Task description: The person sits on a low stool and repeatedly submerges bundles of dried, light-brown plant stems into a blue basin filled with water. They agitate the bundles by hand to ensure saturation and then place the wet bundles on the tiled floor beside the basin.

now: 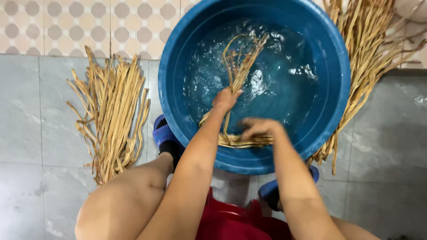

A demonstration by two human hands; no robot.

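A round blue basin (178, 53) holds rippling water on the grey tiled floor. In it lies a bundle of tan dried strips (240, 62), bent and part submerged. My left hand (226, 99) grips the strips near the middle of the basin. My right hand (258, 128) closes on the lower ends of the same bundle close to the near wall. Both forearms reach in from below.
A pile of tan dried strips (111, 115) lies on the floor left of the basin, another pile (369, 49) at its right. Blue sandals (163, 133) sit at the basin's near edge. A red stool (231, 222) is under me. A patterned tile wall (66, 26) runs behind.
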